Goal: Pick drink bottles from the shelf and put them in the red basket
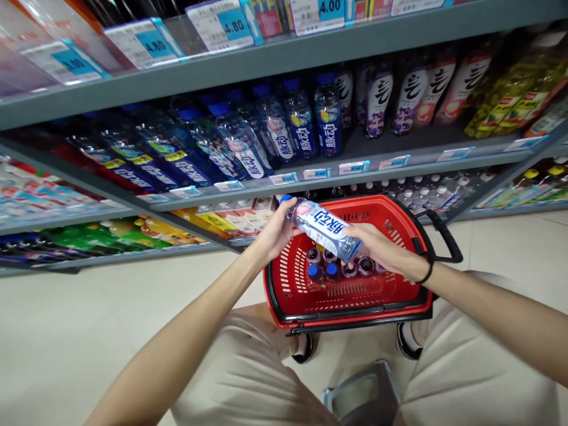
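I hold a clear drink bottle (323, 226) with a blue cap and a blue-and-white label over a red shopping basket (402, 222). My left hand (276, 231) grips its cap end, fingers wrapped round the neck. My right hand (382, 248) holds its base end, fingers closed round it. The bottle lies tilted, cap up to the left. Several bottles with blue and purple caps (338, 269) stand upright inside the basket below it.
Grey shelves (310, 44) hold rows of matching blue-cap bottles (302, 127), purple-label bottles (402, 94) and yellow bottles (515, 100). Price tags line the shelf edges. The basket stands on a pale tiled floor (89, 319) between my knees; a metal stool edge (359, 393) shows below.
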Tool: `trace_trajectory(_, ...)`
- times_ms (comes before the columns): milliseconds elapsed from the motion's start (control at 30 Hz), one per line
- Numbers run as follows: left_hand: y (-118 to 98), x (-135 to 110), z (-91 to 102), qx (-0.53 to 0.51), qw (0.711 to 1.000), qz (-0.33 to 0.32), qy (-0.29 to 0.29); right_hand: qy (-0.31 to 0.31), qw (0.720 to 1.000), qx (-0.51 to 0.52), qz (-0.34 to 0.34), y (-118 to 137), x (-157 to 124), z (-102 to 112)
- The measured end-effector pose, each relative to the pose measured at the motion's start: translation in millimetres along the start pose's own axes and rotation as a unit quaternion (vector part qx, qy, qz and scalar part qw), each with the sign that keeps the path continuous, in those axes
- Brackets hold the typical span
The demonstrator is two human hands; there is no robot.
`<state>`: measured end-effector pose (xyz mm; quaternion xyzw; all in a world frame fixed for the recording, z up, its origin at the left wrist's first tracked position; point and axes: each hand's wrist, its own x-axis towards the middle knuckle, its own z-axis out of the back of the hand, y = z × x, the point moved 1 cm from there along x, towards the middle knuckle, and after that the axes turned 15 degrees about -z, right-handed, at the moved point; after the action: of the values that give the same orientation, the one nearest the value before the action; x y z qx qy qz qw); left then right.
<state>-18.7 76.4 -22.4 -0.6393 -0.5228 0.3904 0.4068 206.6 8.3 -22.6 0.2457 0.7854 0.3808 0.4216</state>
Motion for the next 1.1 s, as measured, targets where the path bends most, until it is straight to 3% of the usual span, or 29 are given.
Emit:
trace_trajectory(100, -2, 2, 0.5, -0.014, 1.000, -0.021, -0.013, -0.107, 0.976, -0.166, 0.092, -4, -6, 6)
trace_trajectory(200, -4, 1, 1.1, -0.028, 0.999, -0.031, -0.026, -0.215, 0.909, -0.325, 0.150, -5, -14, 14)
trace_trajectory(267, -5, 0, 2.3, -0.021, 0.999, -0.029, -0.037, -0.254, 0.854, -0.412, 0.190, -4, -18, 20)
trace_trajectory(433, -5, -5, 4.4, -0.054, 0.997, 0.010, -0.062, -0.271, 0.716, -0.557, 0.321, -4, -22, 30)
trace_trajectory(533, -9, -8, 4.8, -0.074, 0.996, 0.013, -0.058, -0.267, 0.687, -0.573, 0.358, -6, -21, 32)
trace_trajectory(667, -15, -12, 5.7, -0.047, 0.999, -0.015, -0.024, -0.272, 0.698, -0.552, 0.366, -7, -20, 32)
trace_trajectory(767, -15, -12, 7.0, 0.016, 0.999, -0.044, 0.007, -0.279, 0.726, -0.529, 0.340, -6, -19, 32)
trace_trajectory(933, -8, -9, 12.6, 0.215, 0.970, -0.115, 0.019, -0.247, 0.831, -0.436, 0.243, -5, -21, 30)
trace_trajectory(1100, -11, -13, 19.8, 0.315, 0.938, -0.142, 0.031, -0.187, 0.921, -0.292, 0.176, -3, -15, 27)
